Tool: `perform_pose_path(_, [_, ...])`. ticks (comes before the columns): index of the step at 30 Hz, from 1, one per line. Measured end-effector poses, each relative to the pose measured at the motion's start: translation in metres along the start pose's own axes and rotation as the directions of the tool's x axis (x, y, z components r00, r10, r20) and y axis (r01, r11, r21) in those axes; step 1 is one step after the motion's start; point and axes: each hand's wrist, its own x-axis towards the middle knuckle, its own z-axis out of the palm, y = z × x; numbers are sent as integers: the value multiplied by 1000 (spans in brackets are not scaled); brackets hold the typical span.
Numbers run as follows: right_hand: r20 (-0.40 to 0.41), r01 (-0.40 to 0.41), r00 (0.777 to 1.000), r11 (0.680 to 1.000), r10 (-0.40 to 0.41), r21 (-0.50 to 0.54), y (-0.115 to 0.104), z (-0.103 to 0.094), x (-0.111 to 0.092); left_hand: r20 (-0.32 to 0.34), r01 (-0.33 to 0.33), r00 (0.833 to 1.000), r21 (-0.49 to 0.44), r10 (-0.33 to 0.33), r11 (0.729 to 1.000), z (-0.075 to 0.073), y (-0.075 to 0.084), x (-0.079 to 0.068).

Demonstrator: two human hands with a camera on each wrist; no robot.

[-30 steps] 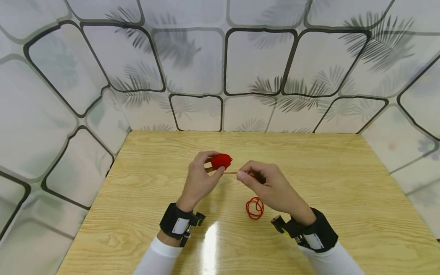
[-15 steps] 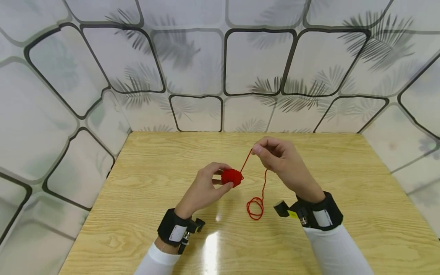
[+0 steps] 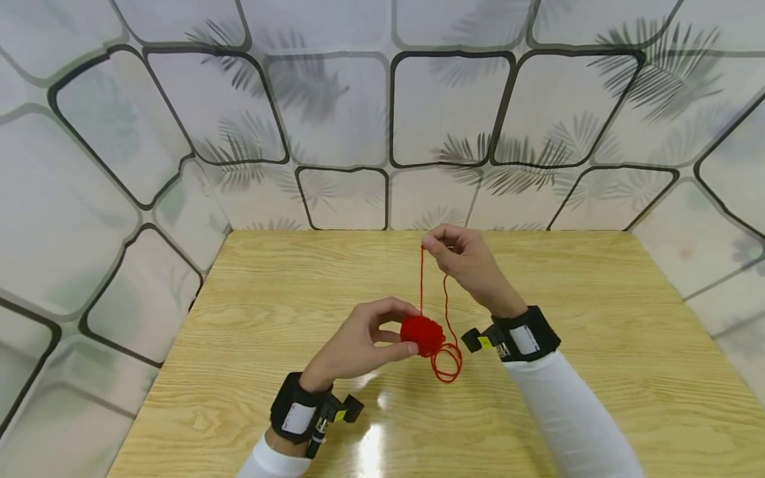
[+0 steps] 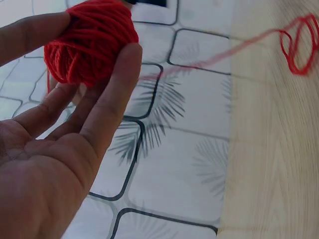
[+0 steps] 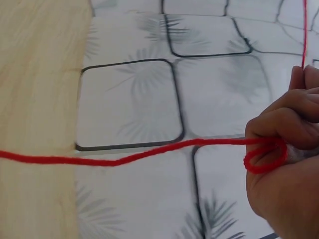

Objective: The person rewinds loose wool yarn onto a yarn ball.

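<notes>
Fingers of left hand (image 3: 358, 340): curled round red yarn ball (image 3: 422, 335), which is held above table (image 3: 251, 332), presumably for steadiness; beyond ball, strand (image 3: 421, 282) is pinched by right hand (image 3: 471, 262), apparently for tension; below, loose loops (image 3: 461, 364).

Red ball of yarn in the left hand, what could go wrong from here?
The round red yarn ball might slip from the left hand and unroll. The loose red yarn loops on the pale wooden table could tangle. The small red yarn curl at the right hand could tighten into a snag.
</notes>
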Motion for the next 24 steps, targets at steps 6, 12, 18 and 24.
perform_pose_path(6, [31, -63, 997, 997, 64, -35, 29, 10, -2, 12, -86, 996, -142, 88, 986, 0, 7, 1])
perform_pose_path(12, [71, -89, 993, 992, 96, -86, 38, 21, -12, -145, -138, 983, -181, 112, 974, -4, 11, 2])
perform_pose_path(18, [105, -78, 990, 988, 93, -136, 47, 35, -26, -422, -175, 901, -132, 105, 976, -11, 11, 6])
perform_pose_path(24, [148, -27, 986, 957, 72, -289, 37, 48, -43, -596, -191, 800, -137, 73, 972, -15, 7, 11])
